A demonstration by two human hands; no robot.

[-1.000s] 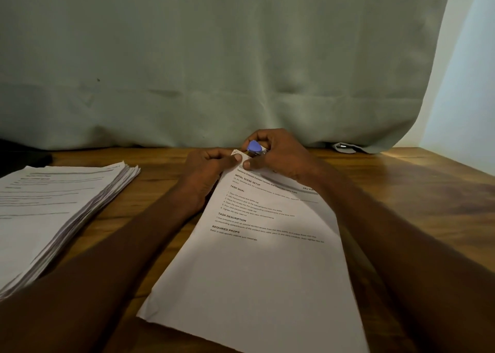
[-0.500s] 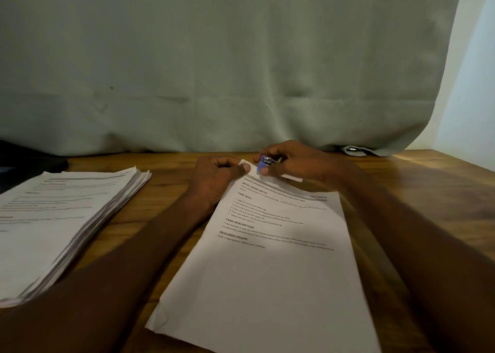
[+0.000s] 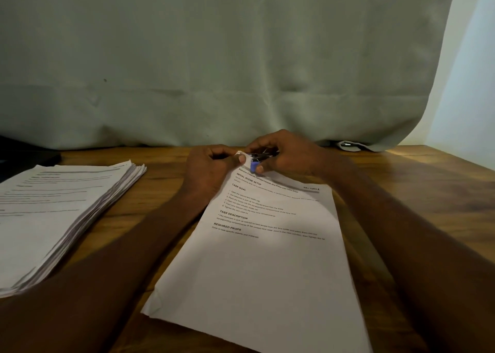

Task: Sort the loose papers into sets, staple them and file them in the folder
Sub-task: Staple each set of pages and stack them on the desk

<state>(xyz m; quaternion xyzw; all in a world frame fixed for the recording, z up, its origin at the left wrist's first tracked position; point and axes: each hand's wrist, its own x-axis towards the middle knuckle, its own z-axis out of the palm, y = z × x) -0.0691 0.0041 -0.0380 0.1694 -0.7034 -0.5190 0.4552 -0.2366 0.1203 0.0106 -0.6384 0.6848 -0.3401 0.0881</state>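
Observation:
A set of printed white sheets point(image 3: 267, 259) lies slanted on the wooden table point(image 3: 415, 192) in front of me. My left hand point(image 3: 211, 168) pinches the set's far left corner between thumb and forefinger. My right hand point(image 3: 284, 152) grips a small blue stapler point(image 3: 254, 164) at that same corner, with the stapler's jaw over the paper's edge. Most of the stapler is hidden by my fingers. A thick stack of loose printed papers point(image 3: 53, 218) rests at the left of the table.
A pale green cloth point(image 3: 214, 71) hangs as a backdrop along the table's far edge. A dark object point(image 3: 24, 154) lies at the far left behind the stack. A small white thing point(image 3: 348, 145) sits under the cloth's hem at the right.
The blue stapler has turned downward in my right hand and come closer onto the paper's corner. My left hand has kept its pinch on the corner.

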